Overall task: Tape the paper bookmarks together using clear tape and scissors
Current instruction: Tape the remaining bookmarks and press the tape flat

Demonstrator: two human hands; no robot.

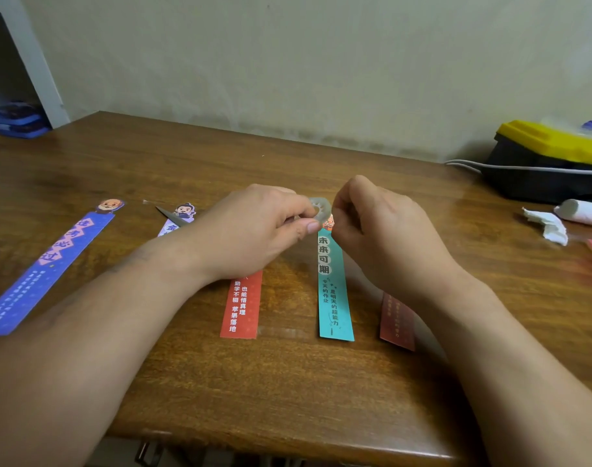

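Wooden desk point(288, 382): our left hand point(254, 230) pinches the tape roll point(319, 210), judged light and slick, by its rim; our right hand point(382, 237) curls beside it, grip indiscernible.

My left hand point(254, 230) pinches a small clear tape roll point(320, 210) above the wooden table point(288, 382), thumb on its near rim. My right hand point(382, 237) is curled just beside the roll; contact cannot be confirmed. On the table lie a red bookmark point(242, 305), a teal bookmark point(333, 298) and a dark red bookmark point(397, 320) side by side, with a blue bookmark point(48, 267) and scissors point(171, 215) further left.
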